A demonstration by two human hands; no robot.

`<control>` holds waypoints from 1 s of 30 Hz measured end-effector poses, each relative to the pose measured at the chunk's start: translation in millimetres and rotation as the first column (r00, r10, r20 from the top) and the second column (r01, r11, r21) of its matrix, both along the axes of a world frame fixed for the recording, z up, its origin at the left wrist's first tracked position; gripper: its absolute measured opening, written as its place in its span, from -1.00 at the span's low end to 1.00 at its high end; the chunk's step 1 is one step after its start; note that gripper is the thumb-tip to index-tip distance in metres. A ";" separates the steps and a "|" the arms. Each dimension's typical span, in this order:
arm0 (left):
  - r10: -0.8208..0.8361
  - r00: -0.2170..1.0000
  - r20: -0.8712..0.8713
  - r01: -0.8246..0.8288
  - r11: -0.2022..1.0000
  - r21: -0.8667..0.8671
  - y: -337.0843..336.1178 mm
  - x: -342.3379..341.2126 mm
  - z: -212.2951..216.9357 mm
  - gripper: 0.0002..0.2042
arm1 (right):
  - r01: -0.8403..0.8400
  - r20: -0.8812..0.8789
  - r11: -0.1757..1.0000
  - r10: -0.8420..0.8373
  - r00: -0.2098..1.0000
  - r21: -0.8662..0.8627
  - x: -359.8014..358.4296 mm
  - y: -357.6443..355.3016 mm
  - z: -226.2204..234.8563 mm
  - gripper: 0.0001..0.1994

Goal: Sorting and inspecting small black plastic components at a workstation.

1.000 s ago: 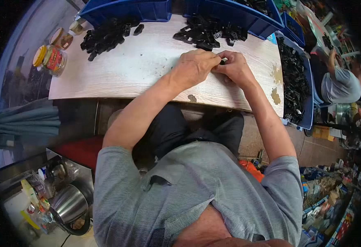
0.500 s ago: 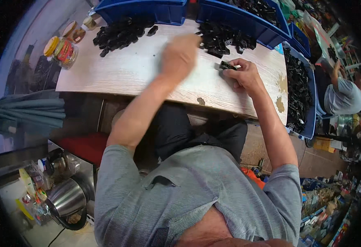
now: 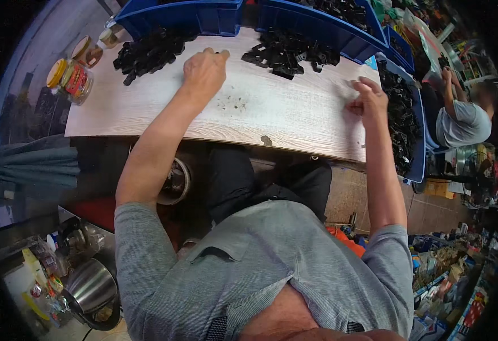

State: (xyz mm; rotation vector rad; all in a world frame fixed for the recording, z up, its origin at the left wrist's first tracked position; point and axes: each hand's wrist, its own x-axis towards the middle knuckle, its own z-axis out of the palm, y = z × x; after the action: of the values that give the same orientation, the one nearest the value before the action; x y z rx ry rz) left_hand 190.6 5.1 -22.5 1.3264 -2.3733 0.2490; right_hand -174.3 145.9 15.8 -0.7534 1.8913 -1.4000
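Picking up small parts seems in hand: on the counter (image 3: 294, 111), the left hand (image 3: 204, 75) sits between one black heap (image 3: 149, 55) at eleven o'clock and another heap (image 3: 286, 54) at twelve, its grip unclear; the right hand (image 3: 369, 101), at two, is loosely open. A light pinch seems called for.

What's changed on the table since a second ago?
Your left hand has moved left, to near the left black pile; whether it holds anything is unclear. Your right hand has moved right, toward the right-side blue bin; the black piece it held half a second ago no longer shows. That pile, the right black pile and the yellow-lidded jar look unmoved.
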 end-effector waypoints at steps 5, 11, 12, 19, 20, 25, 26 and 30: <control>0.005 0.998 -0.056 0.006 0.981 0.195 19.3 -8.2 8.4 -0.71 | -0.265 -0.051 0.961 0.270 0.962 0.077 58.1 -21.2 -11.7 -0.62; -0.051 0.937 -0.346 0.143 0.959 0.245 35.4 -8.1 7.2 -0.65 | -0.354 -0.077 0.913 0.376 0.924 0.205 106.4 -37.0 -2.9 -0.66; -0.051 0.937 -0.346 0.143 0.959 0.246 36.6 -8.2 5.5 -0.65 | -0.354 -0.077 0.912 0.376 0.924 0.205 108.4 -39.6 -4.8 -0.66; -0.167 0.966 -0.200 0.205 0.960 0.191 43.8 -8.3 6.7 -0.68 | -0.388 -0.290 0.895 0.440 0.850 0.220 111.0 -50.4 -15.1 -0.73; -0.157 0.982 -0.105 0.175 0.965 0.196 44.3 -7.4 6.9 -0.69 | -0.379 -0.229 0.892 0.434 0.871 0.248 115.9 -48.7 -9.6 -0.75; -0.187 0.982 -0.036 0.189 0.976 0.106 42.2 -7.6 6.0 -0.71 | -0.357 -0.207 0.900 0.409 0.889 0.248 108.2 -46.0 -15.7 -0.74; -0.202 0.979 -0.024 0.203 0.976 0.078 41.9 -7.2 6.2 -0.72 | -0.359 -0.159 0.907 0.396 0.904 0.218 108.3 -43.9 -16.4 -0.77; -0.229 0.971 -0.067 0.232 0.972 0.030 42.3 -7.0 3.5 -0.74 | -0.402 -0.118 0.878 0.442 0.889 0.258 111.5 -38.5 -10.2 -0.78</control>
State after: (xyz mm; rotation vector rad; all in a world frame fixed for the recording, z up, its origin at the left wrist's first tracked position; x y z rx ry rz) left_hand 183.6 47.4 -19.1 1.0449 -2.4613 0.0926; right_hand -62.8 107.4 5.6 -1.1233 1.8285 -0.8508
